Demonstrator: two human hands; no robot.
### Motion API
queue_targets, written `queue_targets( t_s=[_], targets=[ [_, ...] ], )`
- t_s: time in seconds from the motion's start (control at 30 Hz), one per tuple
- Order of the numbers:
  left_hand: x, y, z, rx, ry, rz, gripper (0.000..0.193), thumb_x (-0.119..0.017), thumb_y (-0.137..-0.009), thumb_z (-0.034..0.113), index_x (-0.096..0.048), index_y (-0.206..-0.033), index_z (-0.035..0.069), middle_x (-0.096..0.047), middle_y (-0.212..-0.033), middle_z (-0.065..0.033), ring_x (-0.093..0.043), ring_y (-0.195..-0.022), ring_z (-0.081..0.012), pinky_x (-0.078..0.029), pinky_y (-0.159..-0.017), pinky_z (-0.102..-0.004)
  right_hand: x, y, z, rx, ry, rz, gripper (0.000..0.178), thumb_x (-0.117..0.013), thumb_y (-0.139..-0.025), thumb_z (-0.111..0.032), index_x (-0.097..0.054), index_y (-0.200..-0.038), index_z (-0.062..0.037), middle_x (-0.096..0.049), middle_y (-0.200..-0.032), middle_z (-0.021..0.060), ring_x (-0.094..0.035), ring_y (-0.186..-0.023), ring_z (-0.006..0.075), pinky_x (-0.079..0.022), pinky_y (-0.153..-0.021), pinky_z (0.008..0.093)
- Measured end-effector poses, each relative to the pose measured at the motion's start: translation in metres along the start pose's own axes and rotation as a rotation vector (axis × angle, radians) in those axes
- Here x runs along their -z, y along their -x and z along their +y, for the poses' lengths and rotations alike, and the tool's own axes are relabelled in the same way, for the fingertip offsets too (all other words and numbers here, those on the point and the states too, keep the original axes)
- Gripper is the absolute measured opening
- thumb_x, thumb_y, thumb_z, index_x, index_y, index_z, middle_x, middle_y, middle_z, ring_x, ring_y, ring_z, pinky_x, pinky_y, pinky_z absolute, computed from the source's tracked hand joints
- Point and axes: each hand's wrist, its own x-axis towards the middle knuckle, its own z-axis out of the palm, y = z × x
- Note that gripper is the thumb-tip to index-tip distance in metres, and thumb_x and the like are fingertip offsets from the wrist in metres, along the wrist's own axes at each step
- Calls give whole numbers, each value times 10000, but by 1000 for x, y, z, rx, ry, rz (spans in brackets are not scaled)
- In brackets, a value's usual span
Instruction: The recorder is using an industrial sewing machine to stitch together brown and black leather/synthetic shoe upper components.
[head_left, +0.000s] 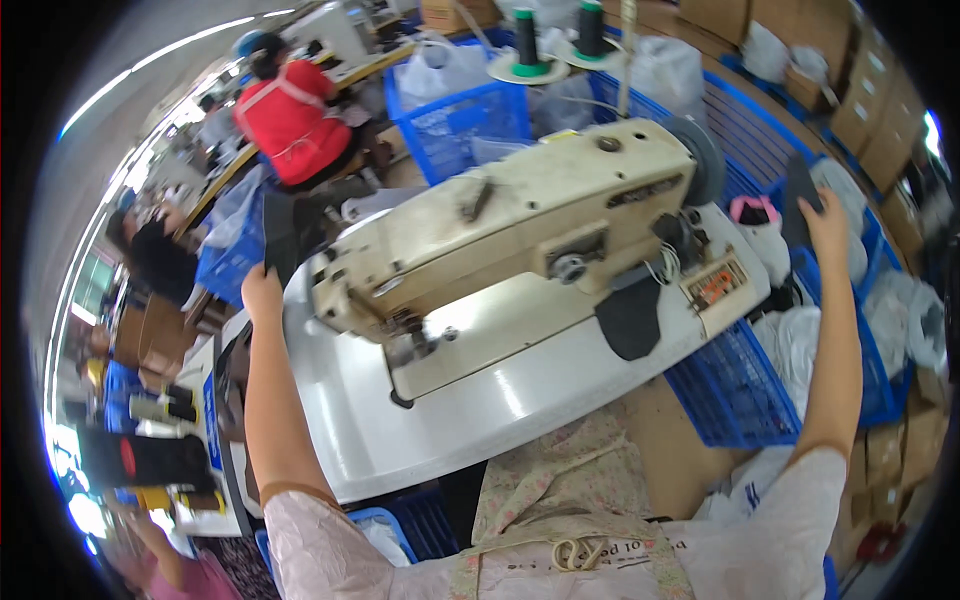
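My arms are spread to both sides of a cream sewing machine on a white table. At the table's left end, my left hand pinches the lower edge of a dark fabric piece that stands up from it. Off to the right, over the blue crates, my right hand is closed on a dark grey flat piece. Another dark cut piece lies on the machine bed near the handwheel end. Parts of both hands' fingers are hidden.
Blue crates with plastic bags stand behind the machine, and more crates are at the right. Two dark thread cones rise behind the machine. A person in red sits at the far left. Cardboard boxes are stacked far right.
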Motion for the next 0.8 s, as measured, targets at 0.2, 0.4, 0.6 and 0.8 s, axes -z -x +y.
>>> queue_targets(
  t_s=[0.2,0.4,0.6,0.8],
  targets=[
    [183,20,4,29,233,243,228,-591,-913,159,-674,-1047,-6,-688,-841,-173,-641,-746,-239,-475,-741,-333,51,89,-174,86,-465,25,395,-652,-894,-58,-600,-1285,-71,-675,-1156,138,-632,-1077,198,-478,-902,314],
    [287,129,66,193,416,582,266,-589,-948,93,-662,-1161,-49,-718,-1001,-73,-606,-876,-96,-469,-808,-237,75,182,-414,734,-942,-422,307,-624,-816,32,-705,-1102,-46,-663,-1113,204,-668,-942,326,-521,-821,357],
    [305,240,163,263,367,681,314,-612,-917,36,-623,-1204,-92,-714,-1035,-157,-648,-904,-179,-489,-834,-278,67,278,-579,894,-1354,-658,676,-609,-942,-440,-481,-1358,77,-439,-1422,295,-444,-1317,390,-332,-1116,405],
    [285,317,195,-131,199,399,607,-727,-820,152,-516,-1343,-74,-479,-1394,-312,-525,-1240,-446,-445,-1016,-462,81,342,-577,744,-1624,-881,570,-584,-982,-360,-486,-1352,63,-534,-1333,207,-510,-1247,275,-386,-1061,360]
  ],
)
